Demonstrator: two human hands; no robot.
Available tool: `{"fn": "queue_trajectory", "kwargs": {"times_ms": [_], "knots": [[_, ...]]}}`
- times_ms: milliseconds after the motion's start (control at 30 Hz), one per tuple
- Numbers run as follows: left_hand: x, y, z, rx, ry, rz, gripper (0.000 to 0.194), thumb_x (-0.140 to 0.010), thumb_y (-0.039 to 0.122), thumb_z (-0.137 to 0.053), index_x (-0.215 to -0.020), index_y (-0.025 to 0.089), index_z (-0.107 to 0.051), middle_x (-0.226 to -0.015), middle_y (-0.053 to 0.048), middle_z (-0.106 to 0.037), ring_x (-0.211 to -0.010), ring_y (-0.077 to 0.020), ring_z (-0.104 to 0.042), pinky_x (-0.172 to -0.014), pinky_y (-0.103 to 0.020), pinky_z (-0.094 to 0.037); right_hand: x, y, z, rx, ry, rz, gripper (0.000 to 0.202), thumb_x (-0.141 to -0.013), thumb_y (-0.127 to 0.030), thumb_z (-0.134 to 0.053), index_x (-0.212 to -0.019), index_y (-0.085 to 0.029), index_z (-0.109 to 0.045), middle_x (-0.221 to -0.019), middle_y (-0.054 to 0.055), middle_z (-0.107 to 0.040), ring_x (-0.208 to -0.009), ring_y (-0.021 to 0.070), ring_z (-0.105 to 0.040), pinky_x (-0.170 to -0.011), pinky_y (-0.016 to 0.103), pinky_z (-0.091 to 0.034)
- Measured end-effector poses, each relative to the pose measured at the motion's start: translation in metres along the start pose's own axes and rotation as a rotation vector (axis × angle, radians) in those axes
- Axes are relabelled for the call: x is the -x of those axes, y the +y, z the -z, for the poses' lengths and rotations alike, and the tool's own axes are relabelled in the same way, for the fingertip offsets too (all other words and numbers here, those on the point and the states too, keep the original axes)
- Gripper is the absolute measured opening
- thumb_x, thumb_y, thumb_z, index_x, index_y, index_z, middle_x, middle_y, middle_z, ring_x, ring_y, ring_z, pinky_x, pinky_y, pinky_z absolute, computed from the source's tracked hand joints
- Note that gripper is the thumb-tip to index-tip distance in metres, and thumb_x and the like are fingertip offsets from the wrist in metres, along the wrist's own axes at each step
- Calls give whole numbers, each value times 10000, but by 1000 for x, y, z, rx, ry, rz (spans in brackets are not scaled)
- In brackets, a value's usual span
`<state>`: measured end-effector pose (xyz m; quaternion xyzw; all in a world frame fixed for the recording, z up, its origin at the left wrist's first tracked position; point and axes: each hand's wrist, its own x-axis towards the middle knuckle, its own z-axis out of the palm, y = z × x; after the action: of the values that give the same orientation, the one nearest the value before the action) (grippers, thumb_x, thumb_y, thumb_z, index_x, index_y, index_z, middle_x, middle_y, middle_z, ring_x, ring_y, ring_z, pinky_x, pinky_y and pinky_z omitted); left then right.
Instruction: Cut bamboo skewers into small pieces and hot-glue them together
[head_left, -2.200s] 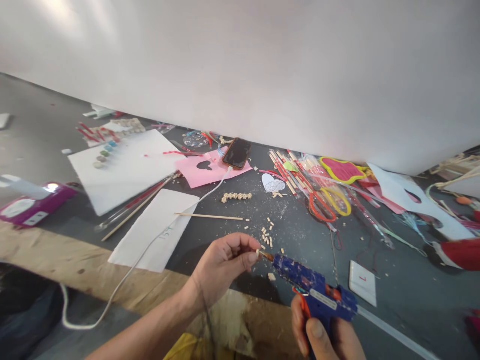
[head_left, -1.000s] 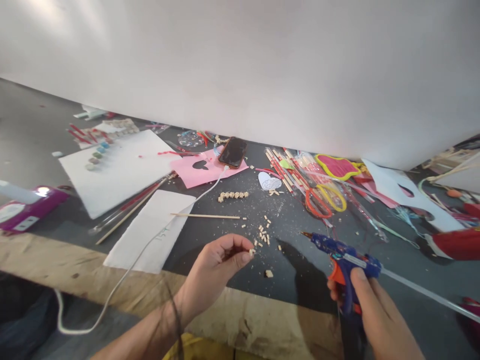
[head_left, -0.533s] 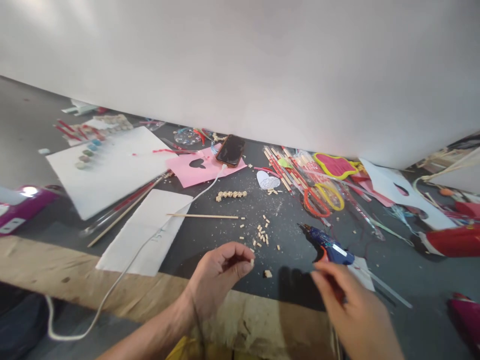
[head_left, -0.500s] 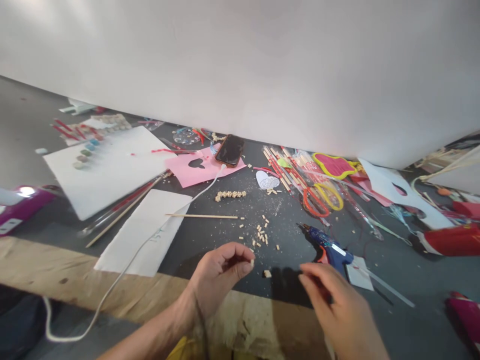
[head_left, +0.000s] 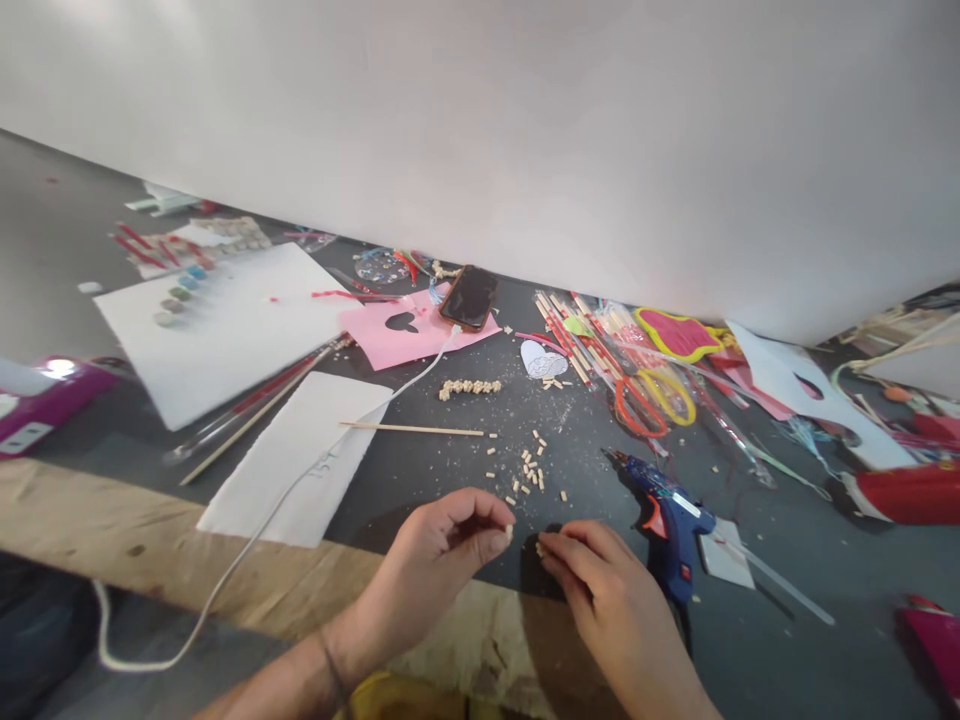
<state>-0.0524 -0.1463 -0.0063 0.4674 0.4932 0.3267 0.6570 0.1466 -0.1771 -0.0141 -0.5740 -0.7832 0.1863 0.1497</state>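
My left hand pinches a small pale wooden piece between thumb and forefinger, above the table's near edge. Close to its right, my right hand has its fingertips closed round another small wooden piece, mostly hidden. Several short cut wooden pieces lie loose beyond the hands. Farther back is a row of joined wooden clusters. A thin wooden stick lies partly over a white paper. The blue glue gun rests to the right of my right hand.
A phone with a white cable lies on pink paper. To the right are wrapped sticks, scissors and a white cutout. A large white sheet covers the left; a white wall stands behind.
My right hand has moved left, and its fingers have closed on the small wooden piece that lay on the table. My left hand keeps its pinch. The view has shifted slightly.
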Motion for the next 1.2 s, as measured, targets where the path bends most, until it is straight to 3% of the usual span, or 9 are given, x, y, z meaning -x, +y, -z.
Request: {"fn": "queue_trajectory", "kwargs": {"times_ms": [167,500,667,800,933,1067,1200], "knots": [[0,-2,0,22,-10,-2,83,-766,239,-582,-807,171,-604,-734,15,-576,-689,-115,-500,-628,-204,-392,0,0,-2,36,38,26,224,-900,-243,-465,-1037,-216,-640,-927,68,-639,-853,201,-616,-744,316,-501],[1,-3,-3,19,-16,-2,77,-763,227,-583,-808,168,-604,-733,17,-584,-698,-114,-513,-641,-204,-404,5,5,-6,-46,76,25,148,-858,-178,-497,-871,-224,-637,-852,46,-640,-794,198,-614,-710,314,-489],[3,-5,-7,-34,-16,-15,76,-771,209,-571,-813,160,-611,-730,12,-595,-678,-110,-517,-617,-198,-407,7,-3,1,-448,172,-164,36,-789,-233,-616,-765,-233,-643,-779,16,-635,-735,164,-599,-665,244,-470],[7,-4,-13,-149,-13,-107,78,-773,163,-553,-790,166,-629,-713,8,-621,-664,-111,-538,-614,-195,-422,11,-16,-2,-1107,222,-422,131,-724,-343,-701,-720,-220,-655,-684,-14,-579,-544,92,-500,-493,186,-408],[10,2,-20,-288,-7,-254,124,-768,121,-547,-781,184,-653,-732,5,-637,-674,-109,-555,-649,-197,-435,11,-27,-14,-1625,223,-534,178,-655,-340,-767,-694,-202,-662,-635,-28,-533,-509,60,-434,-446,157,-352],[12,5,-22,-321,-16,-353,146,-789,117,-540,-793,203,-659,-745,10,-640,-695,-101,-566,-669,-185,-435,9,-32,-21,-1751,193,-545,150,-678,-307,-761,-700,-193,-666,-617,-30,-540,-515,49,-433,-469,147,-351],[12,5,-21,-328,10,-366,138,-793,120,-541,-786,200,-653,-730,12,-637,-675,-98,-563,-650,-177,-433,10,-31,-21,-1648,223,-520,118,-718,-294,-732,-721,-200,-661,-644,-30,-570,-557,57,-471,-519,150,-386]]}}
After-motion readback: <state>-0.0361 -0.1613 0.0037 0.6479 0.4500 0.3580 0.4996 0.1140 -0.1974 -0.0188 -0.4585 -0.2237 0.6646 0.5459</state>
